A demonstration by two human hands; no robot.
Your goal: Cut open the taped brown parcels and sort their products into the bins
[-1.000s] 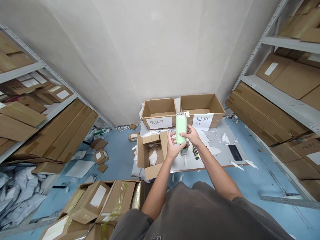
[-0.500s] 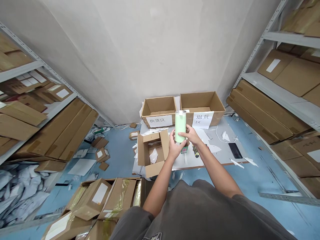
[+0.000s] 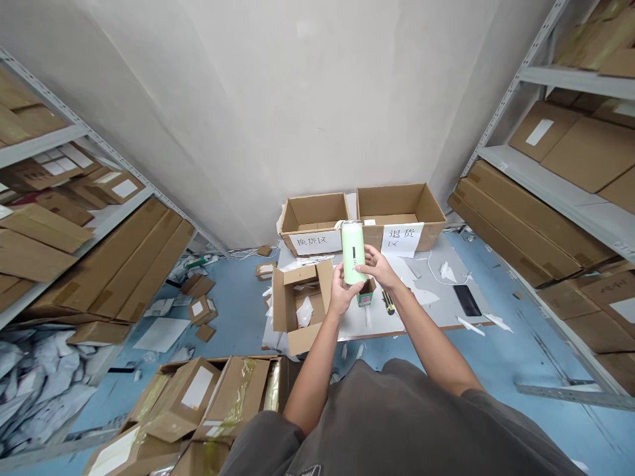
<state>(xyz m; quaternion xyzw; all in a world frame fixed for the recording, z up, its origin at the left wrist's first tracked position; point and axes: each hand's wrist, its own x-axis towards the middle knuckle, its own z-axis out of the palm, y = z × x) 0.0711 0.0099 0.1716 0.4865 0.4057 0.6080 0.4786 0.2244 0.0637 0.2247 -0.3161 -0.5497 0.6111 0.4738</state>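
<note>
A light green tumbler [image 3: 352, 248] with dark print on its side and a metal-coloured rim stands upright between my two hands, above the table. My left hand [image 3: 342, 291] is wrapped round its lower left side. On the lower right, my right hand [image 3: 378, 268] grips it, the thumb across the front. Below the hands, a small green box [image 3: 366, 295] sits on the table, partly hidden. An open cardboard box [image 3: 288, 301] with white wrapping [image 3: 304, 311] inside is left of my hands. To the right lies a utility knife [image 3: 388, 303].
Two labelled cardboard bins [image 3: 317, 242] [image 3: 431, 228] stand at the table's back. A phone [image 3: 467, 301] and paper scraps lie at the right. A large carton of taped boxes [image 3: 238, 390] stands at lower left. Loaded shelves [image 3: 570, 172] flank both sides.
The tumbler has turned in my hands, so dark print now faces me. It has shifted slightly left, and more of the small green box shows.
</note>
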